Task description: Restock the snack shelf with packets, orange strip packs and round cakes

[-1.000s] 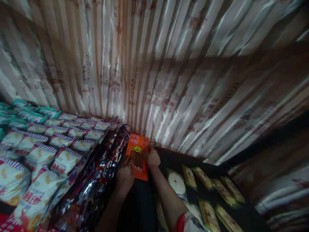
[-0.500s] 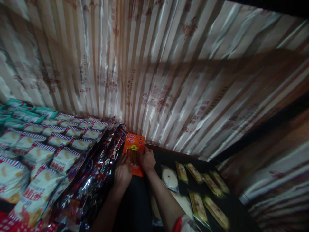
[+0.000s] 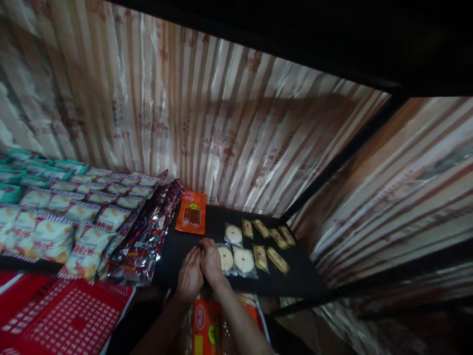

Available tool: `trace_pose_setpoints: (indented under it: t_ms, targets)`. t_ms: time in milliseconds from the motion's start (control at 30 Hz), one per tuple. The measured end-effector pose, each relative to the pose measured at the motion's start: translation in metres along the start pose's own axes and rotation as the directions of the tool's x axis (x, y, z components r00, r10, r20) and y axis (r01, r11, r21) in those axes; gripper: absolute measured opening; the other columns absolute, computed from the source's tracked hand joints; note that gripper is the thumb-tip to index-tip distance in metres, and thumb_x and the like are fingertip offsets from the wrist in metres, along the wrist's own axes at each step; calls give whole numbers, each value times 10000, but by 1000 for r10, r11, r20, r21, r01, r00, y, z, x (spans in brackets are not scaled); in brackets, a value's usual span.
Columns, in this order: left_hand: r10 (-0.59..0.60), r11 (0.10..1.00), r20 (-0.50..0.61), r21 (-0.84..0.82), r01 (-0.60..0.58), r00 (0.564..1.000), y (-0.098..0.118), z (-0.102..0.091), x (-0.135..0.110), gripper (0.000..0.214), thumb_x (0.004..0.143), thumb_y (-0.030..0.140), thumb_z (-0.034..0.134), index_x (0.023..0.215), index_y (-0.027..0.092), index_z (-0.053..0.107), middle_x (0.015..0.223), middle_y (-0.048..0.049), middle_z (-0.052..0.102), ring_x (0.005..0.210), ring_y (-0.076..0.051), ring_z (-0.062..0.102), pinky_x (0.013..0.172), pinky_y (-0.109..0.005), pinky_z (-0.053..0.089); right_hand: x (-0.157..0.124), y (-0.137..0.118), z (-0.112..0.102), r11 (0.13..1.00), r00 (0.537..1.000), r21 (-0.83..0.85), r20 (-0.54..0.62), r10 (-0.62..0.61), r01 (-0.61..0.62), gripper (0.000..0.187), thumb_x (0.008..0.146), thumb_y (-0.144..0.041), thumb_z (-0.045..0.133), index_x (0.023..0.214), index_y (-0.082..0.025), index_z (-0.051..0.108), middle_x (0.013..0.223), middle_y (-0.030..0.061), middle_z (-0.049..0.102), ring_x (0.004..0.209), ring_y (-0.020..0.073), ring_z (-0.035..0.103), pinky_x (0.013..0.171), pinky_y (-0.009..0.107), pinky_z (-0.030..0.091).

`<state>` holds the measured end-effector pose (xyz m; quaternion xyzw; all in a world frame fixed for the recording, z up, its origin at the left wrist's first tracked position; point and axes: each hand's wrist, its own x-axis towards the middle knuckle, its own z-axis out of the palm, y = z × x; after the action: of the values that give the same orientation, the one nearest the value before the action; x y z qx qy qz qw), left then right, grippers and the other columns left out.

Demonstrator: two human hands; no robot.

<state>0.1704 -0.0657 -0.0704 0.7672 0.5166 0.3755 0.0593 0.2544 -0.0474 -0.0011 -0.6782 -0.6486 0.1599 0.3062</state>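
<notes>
One orange packet (image 3: 191, 212) lies flat on the black shelf (image 3: 173, 261), apart from the hands, at about 12 o'clock from them. It looks light and bendy, its wrapper probably slick; the brown sticks (image 3: 192, 216) showing in its middle might snap if squeezed, so its side edges seem the best hold. Left hand (image 3: 190, 274) and right hand (image 3: 210, 261) are together; whether anything sits between them I cannot tell. From the packet, shiny dark bags (image 3: 157, 227) lie just beside at 8 o'clock, round white cakes (image 3: 234, 234) at 4.
</notes>
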Motion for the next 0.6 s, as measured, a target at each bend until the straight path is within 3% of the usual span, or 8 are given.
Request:
trace_pose_setpoints:
  t_ms: [133,333,500,600]
  targets:
    - [138,989,-64,-44,-141,988,11,-13,-39,392,797,138,335,1095,82,583,1059,-143,647,1026,-215,585,893,-357,503,-49,5,-3,996,1000,90,-15,-5,6,398,692,-27,363,934,-103,670,988,119,628,919,166,600,836,245,460]
    - [220,968,-35,-116,-223,975,31,-21,-87,403,811,157,313,1115,87,568,1065,-157,635,1049,-224,572,888,-384,498,-108,17,-11,997,999,79,35,19,-22,437,684,-25,352,936,-157,684,1024,93,634,944,163,598,854,262,462]
    - [307,944,157,-174,-280,939,42,-22,-112,438,811,179,331,1196,89,518,1130,-161,613,1081,-240,559,933,-428,463,-141,31,-24,1000,991,-23,131,-6,9,456,729,-54,334,992,-192,681,1081,81,638,1016,173,578,905,276,442]
    - [352,931,274,-204,-304,895,43,-18,-130,531,816,240,387,1332,114,378,1323,-157,471,1233,-254,426,999,-436,403,-151,49,-27,975,974,-207,188,123,-83,447,806,-120,305,1102,-169,635,1169,96,609,1114,195,533,971,315,398]
